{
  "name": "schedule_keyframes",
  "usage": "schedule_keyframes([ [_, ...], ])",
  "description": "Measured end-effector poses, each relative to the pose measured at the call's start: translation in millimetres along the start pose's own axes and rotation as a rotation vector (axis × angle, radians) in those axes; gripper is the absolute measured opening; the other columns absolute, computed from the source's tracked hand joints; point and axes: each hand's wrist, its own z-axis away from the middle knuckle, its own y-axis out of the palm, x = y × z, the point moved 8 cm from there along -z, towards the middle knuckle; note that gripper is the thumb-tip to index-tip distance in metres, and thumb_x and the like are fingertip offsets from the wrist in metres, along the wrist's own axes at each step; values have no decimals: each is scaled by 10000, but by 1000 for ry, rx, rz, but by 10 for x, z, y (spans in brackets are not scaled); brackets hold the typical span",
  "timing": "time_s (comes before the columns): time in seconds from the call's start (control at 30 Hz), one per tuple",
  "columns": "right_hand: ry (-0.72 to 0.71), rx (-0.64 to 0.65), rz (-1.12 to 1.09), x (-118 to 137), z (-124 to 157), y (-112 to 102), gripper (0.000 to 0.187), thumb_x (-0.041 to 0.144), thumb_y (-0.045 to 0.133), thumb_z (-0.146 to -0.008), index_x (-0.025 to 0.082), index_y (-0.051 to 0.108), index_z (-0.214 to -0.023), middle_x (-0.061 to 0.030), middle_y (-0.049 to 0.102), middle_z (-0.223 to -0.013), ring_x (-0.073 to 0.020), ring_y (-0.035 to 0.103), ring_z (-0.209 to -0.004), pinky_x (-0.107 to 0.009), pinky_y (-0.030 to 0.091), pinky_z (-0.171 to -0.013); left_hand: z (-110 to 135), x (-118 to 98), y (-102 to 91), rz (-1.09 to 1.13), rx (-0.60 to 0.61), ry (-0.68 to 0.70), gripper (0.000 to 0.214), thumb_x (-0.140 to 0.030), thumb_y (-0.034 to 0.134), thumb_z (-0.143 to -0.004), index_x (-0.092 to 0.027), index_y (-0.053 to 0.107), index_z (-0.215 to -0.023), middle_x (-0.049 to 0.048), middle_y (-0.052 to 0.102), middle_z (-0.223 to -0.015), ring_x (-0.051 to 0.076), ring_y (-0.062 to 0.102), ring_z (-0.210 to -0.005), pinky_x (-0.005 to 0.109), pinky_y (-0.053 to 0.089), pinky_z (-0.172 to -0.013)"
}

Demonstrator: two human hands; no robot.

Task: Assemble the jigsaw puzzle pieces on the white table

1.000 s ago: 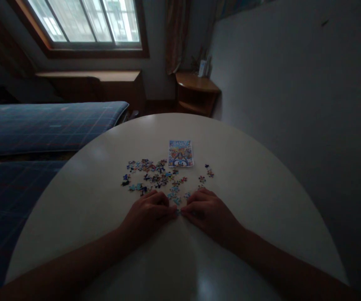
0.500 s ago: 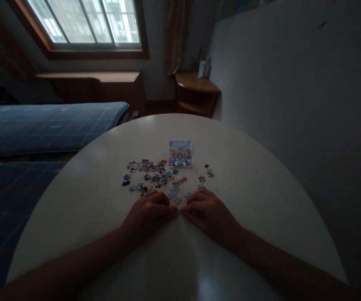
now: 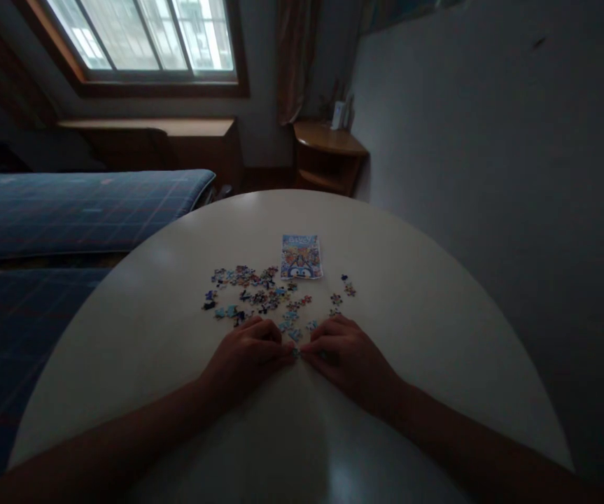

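My left hand [image 3: 255,350] and my right hand [image 3: 348,355] meet fingertip to fingertip low over the near part of the table. Both are closed in a pinch on a small jigsaw puzzle piece [image 3: 296,353], mostly covered by the fingers; whether it is one piece or two joined ones I cannot tell. Just beyond the fingertips lie light blue jigsaw pieces [image 3: 294,334]. A heap of mixed, dark and colourful pieces [image 3: 262,297] spreads past my left hand. Several loose pieces [image 3: 336,299] lie beyond my right hand. Behind the heap is a picture sheet [image 3: 302,257] with a blue cartoon character.
The round white table [image 3: 438,336] fills the middle of the view. A blue plaid mattress [image 3: 81,210] stands to the left, a wall [image 3: 490,140] to the right. A corner shelf [image 3: 330,140] and a wooden desk [image 3: 197,128] are at the back.
Both hands hold nearly the same place and pinch. The whole view has shifted very slightly; the pieces on the table and the sheet lie as before.
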Motion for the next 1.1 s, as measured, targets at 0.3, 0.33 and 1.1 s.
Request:
schedule_keyframes([
  [0.3,-1,-7,4,22,-10,-16,34,196,731,-827,220,753,-818,-22,707,-825,-179,610,-844,-340,474,-814,-15,-9,-10,0,-4,4,259,-318,584,-944,-234,759,-772,11,620,-761,135,560,-732,260,441,-688],
  [0.33,1,-5,4,22,-10,-17,35,200,728,-829,220,753,-815,-24,706,-824,-178,609,-842,-339,475,-812,-16,-7,-8,-2,1,2,255,-318,584,-943,-238,762,-779,12,622,-767,136,560,-736,261,444,-691],
  [1.1,61,-4,-4,19,8,-18,98,162,735,-789,211,710,-871,-34,683,-882,-199,594,-911,-362,477,-867,8,63,50,25,78,-93,100,-241,672,-867,-231,701,-963,26,670,-922,189,604,-894,328,484,-814],
])
